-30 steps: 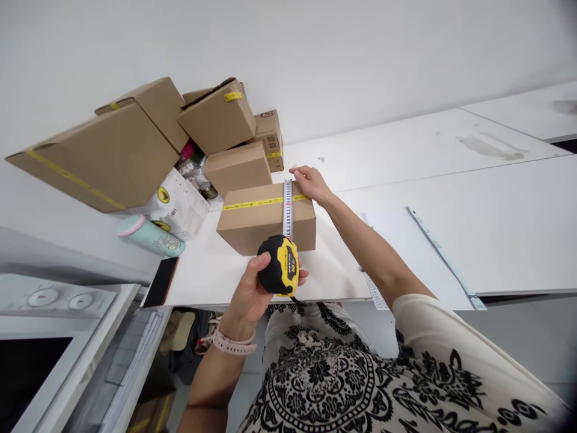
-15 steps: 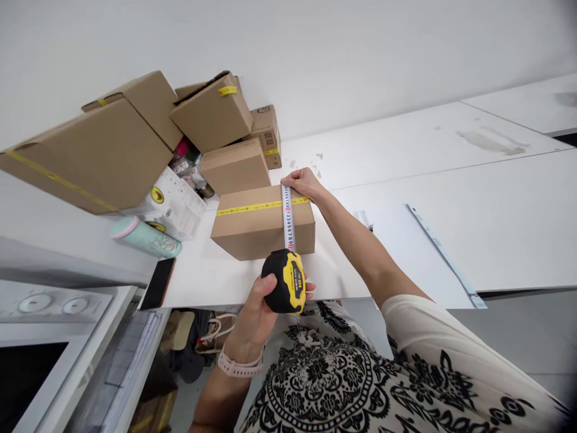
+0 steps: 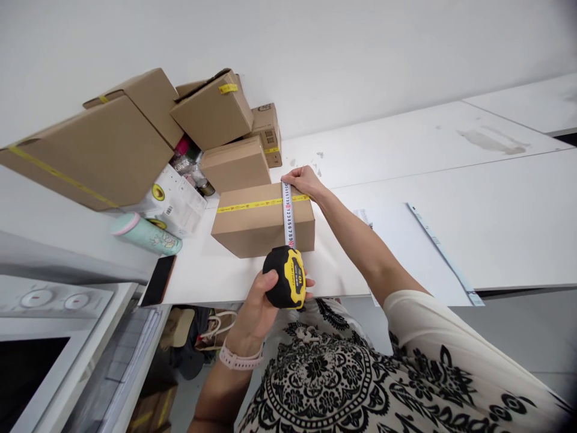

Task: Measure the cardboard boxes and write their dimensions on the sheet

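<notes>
A black and yellow tape measure (image 3: 285, 278) is gripped in my left hand (image 3: 259, 300), just in front of a brown cardboard box (image 3: 238, 228). Its white blade (image 3: 288, 213) runs away from the case across the top of the box, over a strip of yellow tape (image 3: 247, 206). My right hand (image 3: 303, 179) pinches the blade's far end at the box's back edge. The box lies on the white table (image 3: 342, 264), and its front and top both show. Some fingers of my left hand are hidden behind the case.
Several cardboard boxes (image 3: 211, 114) are stacked at the back left. A mint tumbler (image 3: 146, 234), a white carton with avocado pictures (image 3: 174, 204) and a black phone-like slab (image 3: 158, 280) sit at the left. Paper sheets in a clip-edged file (image 3: 410, 258) lie right. A microwave-like appliance (image 3: 49, 300) stands lower left.
Almost nothing differs. The whole view has shifted very slightly, and the tape measure's case appears a little higher in it. Both hands keep their hold.
</notes>
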`<control>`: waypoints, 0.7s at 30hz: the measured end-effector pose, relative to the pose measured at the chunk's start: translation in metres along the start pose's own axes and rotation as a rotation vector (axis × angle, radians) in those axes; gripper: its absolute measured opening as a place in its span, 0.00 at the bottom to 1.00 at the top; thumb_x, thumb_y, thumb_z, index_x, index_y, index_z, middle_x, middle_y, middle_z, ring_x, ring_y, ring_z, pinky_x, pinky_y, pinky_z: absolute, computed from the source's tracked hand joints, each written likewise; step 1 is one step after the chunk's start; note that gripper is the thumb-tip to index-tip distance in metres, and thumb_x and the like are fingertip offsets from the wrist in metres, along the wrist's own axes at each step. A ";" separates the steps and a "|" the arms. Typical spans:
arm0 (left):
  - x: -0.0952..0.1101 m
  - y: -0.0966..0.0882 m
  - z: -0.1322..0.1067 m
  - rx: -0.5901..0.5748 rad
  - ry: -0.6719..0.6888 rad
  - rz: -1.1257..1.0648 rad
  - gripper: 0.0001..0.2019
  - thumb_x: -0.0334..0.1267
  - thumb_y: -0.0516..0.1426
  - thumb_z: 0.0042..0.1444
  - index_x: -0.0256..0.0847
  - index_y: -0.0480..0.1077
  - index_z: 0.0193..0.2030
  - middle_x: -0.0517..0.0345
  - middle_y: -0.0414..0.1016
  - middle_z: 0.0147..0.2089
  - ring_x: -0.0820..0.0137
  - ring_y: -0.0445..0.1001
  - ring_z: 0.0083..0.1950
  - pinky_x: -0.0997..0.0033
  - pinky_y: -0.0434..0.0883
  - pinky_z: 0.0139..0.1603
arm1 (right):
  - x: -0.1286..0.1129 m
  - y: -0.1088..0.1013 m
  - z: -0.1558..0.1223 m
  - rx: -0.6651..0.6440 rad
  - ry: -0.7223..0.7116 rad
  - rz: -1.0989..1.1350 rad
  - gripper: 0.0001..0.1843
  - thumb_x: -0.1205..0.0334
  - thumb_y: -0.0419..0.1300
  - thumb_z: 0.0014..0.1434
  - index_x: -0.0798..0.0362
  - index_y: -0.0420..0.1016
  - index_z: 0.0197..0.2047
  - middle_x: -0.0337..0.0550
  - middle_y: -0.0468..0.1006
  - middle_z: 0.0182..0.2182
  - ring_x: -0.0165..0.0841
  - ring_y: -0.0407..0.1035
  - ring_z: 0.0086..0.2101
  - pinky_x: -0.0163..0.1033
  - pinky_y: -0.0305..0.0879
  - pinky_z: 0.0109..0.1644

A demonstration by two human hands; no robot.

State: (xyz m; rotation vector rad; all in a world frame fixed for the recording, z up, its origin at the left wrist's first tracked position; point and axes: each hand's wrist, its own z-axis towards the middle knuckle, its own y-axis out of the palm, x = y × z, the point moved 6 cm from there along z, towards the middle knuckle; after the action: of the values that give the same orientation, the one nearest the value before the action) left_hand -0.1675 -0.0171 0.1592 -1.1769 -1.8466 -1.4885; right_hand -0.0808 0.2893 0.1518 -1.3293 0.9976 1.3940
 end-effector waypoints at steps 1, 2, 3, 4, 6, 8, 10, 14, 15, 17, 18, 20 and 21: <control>0.000 0.000 -0.001 0.001 0.004 0.019 0.32 0.56 0.68 0.51 0.37 0.74 0.58 0.43 0.81 0.47 0.47 0.82 0.50 0.49 0.81 0.47 | -0.005 -0.002 -0.003 0.008 -0.021 0.000 0.11 0.59 0.69 0.53 0.55 0.77 0.24 0.40 0.78 0.23 0.30 0.70 0.27 0.37 0.65 0.33; 0.000 0.000 -0.004 -0.003 0.010 0.039 0.33 0.55 0.68 0.50 0.38 0.74 0.59 0.44 0.80 0.47 0.48 0.82 0.49 0.52 0.81 0.45 | -0.013 -0.006 -0.009 0.023 -0.057 0.001 0.11 0.58 0.69 0.55 0.55 0.77 0.25 0.41 0.78 0.24 0.31 0.71 0.28 0.38 0.66 0.35; 0.000 0.000 -0.006 -0.013 0.019 0.059 0.36 0.55 0.69 0.49 0.40 0.72 0.62 0.44 0.80 0.48 0.49 0.82 0.49 0.53 0.81 0.44 | -0.023 -0.012 -0.017 0.045 -0.110 0.003 0.12 0.57 0.68 0.56 0.55 0.78 0.27 0.41 0.79 0.26 0.32 0.72 0.30 0.39 0.68 0.38; 0.000 0.000 -0.010 -0.029 0.033 0.083 0.40 0.53 0.70 0.48 0.43 0.69 0.67 0.45 0.80 0.49 0.50 0.82 0.48 0.55 0.81 0.43 | -0.034 -0.018 -0.029 0.068 -0.174 0.001 0.12 0.56 0.67 0.58 0.54 0.79 0.28 0.42 0.80 0.28 0.34 0.73 0.33 0.40 0.69 0.42; 0.000 0.003 -0.016 -0.080 0.065 0.152 0.50 0.49 0.73 0.45 0.51 0.59 0.75 0.47 0.79 0.52 0.52 0.81 0.48 0.59 0.80 0.42 | -0.060 -0.031 -0.065 0.108 -0.319 -0.023 0.13 0.53 0.65 0.62 0.53 0.81 0.32 0.43 0.82 0.34 0.37 0.75 0.41 0.45 0.70 0.51; 0.002 0.007 -0.021 -0.102 0.113 0.246 0.58 0.43 0.75 0.43 0.57 0.51 0.78 0.49 0.78 0.54 0.55 0.80 0.49 0.62 0.78 0.41 | -0.080 -0.038 -0.112 0.111 -0.406 -0.089 0.14 0.50 0.62 0.65 0.50 0.83 0.34 0.43 0.82 0.38 0.40 0.75 0.47 0.49 0.68 0.56; 0.005 0.011 -0.022 -0.081 0.176 0.333 0.62 0.36 0.75 0.40 0.60 0.48 0.79 0.50 0.77 0.55 0.56 0.79 0.49 0.64 0.77 0.41 | -0.091 -0.035 -0.164 0.062 -0.458 -0.135 0.16 0.48 0.59 0.68 0.45 0.84 0.34 0.42 0.83 0.40 0.40 0.74 0.48 0.52 0.68 0.58; 0.012 0.023 -0.019 -0.086 0.252 0.524 0.64 0.29 0.74 0.38 0.57 0.47 0.80 0.50 0.77 0.56 0.55 0.77 0.49 0.63 0.77 0.44 | -0.081 -0.023 -0.239 -0.086 -0.491 -0.172 0.14 0.49 0.57 0.69 0.37 0.85 0.45 0.41 0.84 0.46 0.41 0.75 0.50 0.56 0.69 0.59; 0.016 0.025 -0.017 -0.066 0.278 0.580 0.64 0.29 0.74 0.37 0.56 0.49 0.80 0.50 0.77 0.56 0.55 0.78 0.48 0.62 0.77 0.44 | -0.073 -0.028 -0.248 -0.049 -0.478 -0.172 0.14 0.49 0.56 0.70 0.37 0.84 0.47 0.41 0.84 0.48 0.42 0.74 0.52 0.57 0.69 0.59; 0.035 0.024 -0.011 0.040 0.393 0.688 0.62 0.29 0.76 0.33 0.52 0.56 0.77 0.51 0.78 0.57 0.56 0.78 0.48 0.60 0.78 0.48 | -0.052 -0.054 -0.252 0.152 -0.431 -0.180 0.15 0.48 0.56 0.70 0.39 0.83 0.48 0.43 0.84 0.48 0.43 0.74 0.53 0.57 0.68 0.59; 0.050 0.023 -0.008 0.107 0.478 0.750 0.61 0.29 0.77 0.30 0.50 0.60 0.75 0.51 0.78 0.58 0.54 0.78 0.50 0.58 0.78 0.52 | -0.038 -0.074 -0.251 0.297 -0.385 -0.194 0.15 0.48 0.56 0.69 0.40 0.83 0.46 0.44 0.84 0.47 0.43 0.75 0.52 0.55 0.69 0.58; 0.085 0.022 0.001 0.211 0.660 0.903 0.59 0.31 0.78 0.26 0.45 0.66 0.71 0.50 0.76 0.62 0.47 0.75 0.59 0.49 0.72 0.64 | -0.006 -0.120 -0.247 0.580 -0.238 -0.259 0.13 0.48 0.57 0.68 0.45 0.80 0.42 0.46 0.83 0.42 0.42 0.76 0.46 0.51 0.70 0.53; 0.102 0.022 0.009 0.242 0.726 1.009 0.59 0.33 0.79 0.25 0.44 0.67 0.71 0.51 0.74 0.65 0.44 0.70 0.65 0.44 0.66 0.71 | 0.012 -0.141 -0.243 0.668 -0.132 -0.312 0.13 0.48 0.59 0.66 0.47 0.78 0.40 0.46 0.83 0.38 0.42 0.76 0.42 0.49 0.70 0.48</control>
State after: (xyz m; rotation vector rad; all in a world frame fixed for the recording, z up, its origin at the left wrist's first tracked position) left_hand -0.1997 0.0240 0.2498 -0.9980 -0.7062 -0.8666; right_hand 0.1138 0.0877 0.1260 -0.8321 0.9951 0.7944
